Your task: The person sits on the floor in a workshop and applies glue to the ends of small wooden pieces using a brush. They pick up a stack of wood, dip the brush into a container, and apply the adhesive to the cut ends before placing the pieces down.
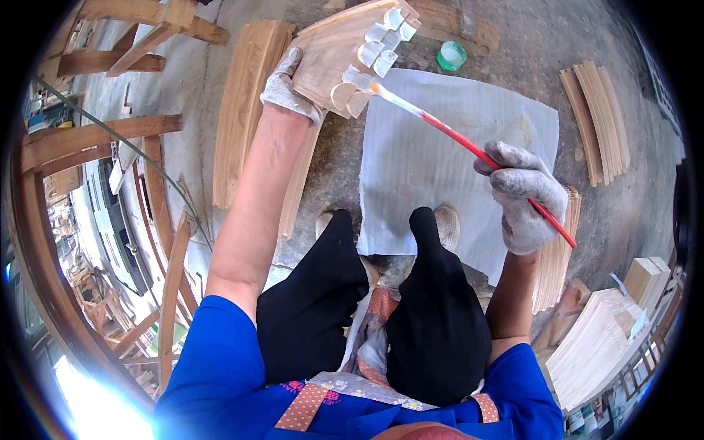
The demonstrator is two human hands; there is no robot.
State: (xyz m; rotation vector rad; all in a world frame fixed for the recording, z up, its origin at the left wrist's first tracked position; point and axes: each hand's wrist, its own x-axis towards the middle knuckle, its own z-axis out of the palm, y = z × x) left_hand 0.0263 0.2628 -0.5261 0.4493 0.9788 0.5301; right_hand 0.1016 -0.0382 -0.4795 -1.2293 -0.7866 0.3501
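Note:
My gloved left hand (288, 89) is closed on a bundle of flat wooden boards (330, 55) held up on the far side. Several rounded, scalloped ends along the boards' right edge bear a wet white coating; the nearest ones look mostly bare wood. My gloved right hand (526, 196) grips a slim paintbrush (455, 134) by its red handle. The brush's tip touches or is very close to the nearest coated ends. Beyond the sheet, a small green container (451, 56) with white stuff in it stands on the floor.
A pale sheet (433, 183) lies on the floor between my feet and the boards. Stacked wooden slats (246, 110) lie at left, with curved slats (598, 121) at far right. Pale boards (598, 341) are piled at lower right. Wooden frames (95, 139) crowd the left.

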